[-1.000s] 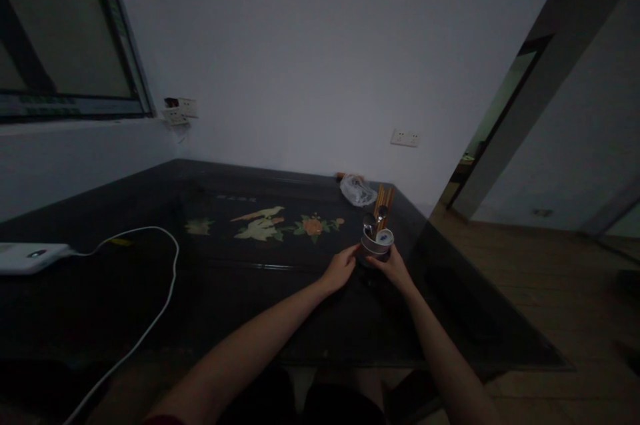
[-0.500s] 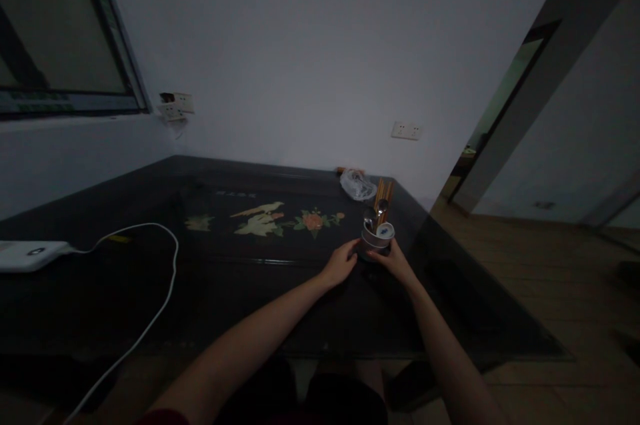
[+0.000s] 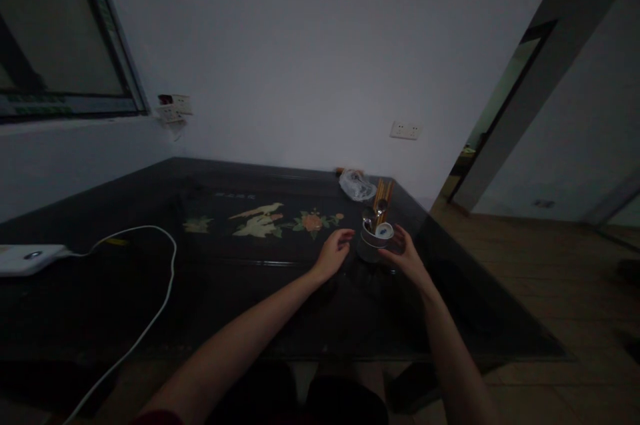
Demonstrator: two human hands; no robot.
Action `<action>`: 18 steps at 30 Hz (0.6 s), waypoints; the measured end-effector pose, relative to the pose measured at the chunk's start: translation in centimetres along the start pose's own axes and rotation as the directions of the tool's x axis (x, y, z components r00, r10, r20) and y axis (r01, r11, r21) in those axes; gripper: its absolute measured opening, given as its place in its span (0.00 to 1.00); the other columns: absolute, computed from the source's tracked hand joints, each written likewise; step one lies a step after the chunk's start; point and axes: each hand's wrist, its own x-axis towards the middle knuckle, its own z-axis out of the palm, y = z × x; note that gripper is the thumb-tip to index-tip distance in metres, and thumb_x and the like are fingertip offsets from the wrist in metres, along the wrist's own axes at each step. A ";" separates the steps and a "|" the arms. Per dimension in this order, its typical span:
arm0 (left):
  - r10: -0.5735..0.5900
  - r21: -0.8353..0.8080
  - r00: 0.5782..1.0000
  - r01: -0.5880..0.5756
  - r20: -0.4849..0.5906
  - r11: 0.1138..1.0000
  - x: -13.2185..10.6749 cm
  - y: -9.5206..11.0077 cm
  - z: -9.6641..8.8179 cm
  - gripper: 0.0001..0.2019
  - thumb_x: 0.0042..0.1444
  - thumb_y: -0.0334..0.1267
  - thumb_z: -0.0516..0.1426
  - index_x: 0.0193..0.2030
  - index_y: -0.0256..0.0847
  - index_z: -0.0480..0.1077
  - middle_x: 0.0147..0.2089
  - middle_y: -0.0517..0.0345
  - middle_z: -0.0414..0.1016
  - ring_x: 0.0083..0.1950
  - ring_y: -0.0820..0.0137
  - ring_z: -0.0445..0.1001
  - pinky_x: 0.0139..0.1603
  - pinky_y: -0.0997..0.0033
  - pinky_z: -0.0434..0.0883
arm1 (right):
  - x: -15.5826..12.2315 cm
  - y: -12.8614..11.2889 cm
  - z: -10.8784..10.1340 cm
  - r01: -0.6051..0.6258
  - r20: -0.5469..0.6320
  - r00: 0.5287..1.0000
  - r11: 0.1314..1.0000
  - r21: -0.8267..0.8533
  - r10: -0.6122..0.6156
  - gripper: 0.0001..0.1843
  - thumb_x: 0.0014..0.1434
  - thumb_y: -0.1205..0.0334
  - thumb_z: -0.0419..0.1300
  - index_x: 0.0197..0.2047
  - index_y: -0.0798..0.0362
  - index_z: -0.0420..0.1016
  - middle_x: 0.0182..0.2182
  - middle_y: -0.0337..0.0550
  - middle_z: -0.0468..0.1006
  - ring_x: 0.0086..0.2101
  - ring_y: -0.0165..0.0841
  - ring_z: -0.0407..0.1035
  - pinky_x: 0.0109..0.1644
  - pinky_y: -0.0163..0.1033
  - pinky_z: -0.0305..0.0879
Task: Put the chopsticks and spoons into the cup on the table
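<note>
A round utensil holder [image 3: 371, 248] with a pale rim stands upright on the dark table [image 3: 280, 331]. Wooden chopsticks [image 3: 385, 191] and two metal spoons [image 3: 381, 205] rise out of it, and a white piece with a blue mark, seemingly a ceramic spoon [image 3: 384, 231], sits at its right side. Just left of the holder is my left hand [image 3: 336, 253], apart from it, fingers loosely curved around nothing. My right hand [image 3: 407, 259] is at the right side, thumb and fingers spread; whether a fingertip touches the holder I cannot tell.
A crumpled clear plastic bag [image 3: 357, 186] lies behind the holder near the wall. At the left edge a white device [image 3: 31, 259] trails a white cable [image 3: 173, 265] across the table and over its front edge. A wall socket [image 3: 405, 130] is above the table.
Both hands have loosened from the holder's sides. My left hand moved left and slightly up, my right hand moved right. The holder stays in about the same place.
</note>
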 end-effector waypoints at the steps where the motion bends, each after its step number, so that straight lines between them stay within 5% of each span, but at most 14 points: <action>1: 0.001 0.004 1.000 -0.001 -0.008 1.000 0.3 0.8 -0.8 0.16 0.52 0.23 0.50 0.47 0.36 0.68 0.50 0.48 0.72 0.49 0.68 0.72 0.52 0.65 0.68 | -0.4 -1.2 -0.4 0.034 -0.072 0.997 0.999 -0.025 -0.036 0.46 0.37 0.51 0.71 0.58 0.48 0.58 0.58 0.54 0.62 0.56 0.47 0.60 0.53 0.53 0.64; 5: 0.057 0.092 0.996 -0.063 0.074 0.994 0.0 3.3 -4.9 0.09 0.56 0.29 0.51 0.41 0.36 0.70 0.43 0.52 0.73 0.41 0.70 0.73 0.47 0.69 0.68 | -3.0 -6.8 -0.8 0.249 -0.332 0.907 0.966 -0.070 -0.258 0.24 0.50 0.52 0.64 0.49 0.51 0.68 0.49 0.50 0.71 0.50 0.40 0.66 0.51 0.47 0.65; 7: 0.052 0.180 0.988 -0.078 0.146 0.981 -1.2 3.9 -7.1 0.09 0.58 0.32 0.50 0.41 0.36 0.70 0.39 0.54 0.73 0.36 0.72 0.71 0.40 0.72 0.68 | -4.2 -9.3 0.1 0.288 -0.323 0.898 0.954 -0.084 -0.299 0.14 0.55 0.53 0.60 0.41 0.53 0.72 0.41 0.47 0.75 0.42 0.37 0.70 0.47 0.42 0.66; 9: 0.004 0.311 0.976 -0.072 0.216 0.947 -2.8 4.0 -9.1 0.10 0.59 0.36 0.49 0.42 0.37 0.70 0.34 0.57 0.72 0.32 0.74 0.69 0.34 0.75 0.65 | -4.7 -10.8 1.9 0.295 -0.195 0.933 0.953 -0.068 -0.303 0.13 0.58 0.52 0.57 0.33 0.54 0.73 0.31 0.44 0.76 0.33 0.34 0.70 0.39 0.38 0.66; 11: -0.028 0.452 0.974 -0.079 0.225 0.889 -4.3 3.7 -10.8 0.11 0.60 0.40 0.50 0.41 0.38 0.69 0.30 0.60 0.70 0.30 0.74 0.66 0.31 0.76 0.62 | -4.6 -11.1 4.5 0.295 0.052 0.955 0.954 -0.048 -0.293 0.17 0.60 0.52 0.54 0.28 0.55 0.73 0.26 0.42 0.75 0.29 0.32 0.68 0.34 0.35 0.63; 14: -0.060 0.586 0.971 -0.091 0.233 0.805 -5.6 2.6 -12.4 0.12 0.61 0.42 0.48 0.39 0.38 0.68 0.28 0.62 0.69 0.29 0.74 0.65 0.30 0.77 0.60 | -3.5 -9.3 9.1 0.305 0.382 0.890 0.948 -0.089 -0.250 0.23 0.61 0.50 0.51 0.22 0.55 0.69 0.19 0.37 0.68 0.24 0.28 0.62 0.29 0.33 0.55; 18: -0.105 0.674 0.945 -0.140 0.310 0.726 -5.5 1.4 -13.3 0.12 0.62 0.40 0.47 0.33 0.39 0.67 0.27 0.62 0.69 0.29 0.74 0.65 0.30 0.77 0.59 | -2.5 -4.8 12.9 0.321 0.554 0.811 0.935 -0.152 -0.189 0.25 0.60 0.47 0.51 0.18 0.54 0.59 0.16 0.33 0.58 0.22 0.25 0.53 0.26 0.33 0.47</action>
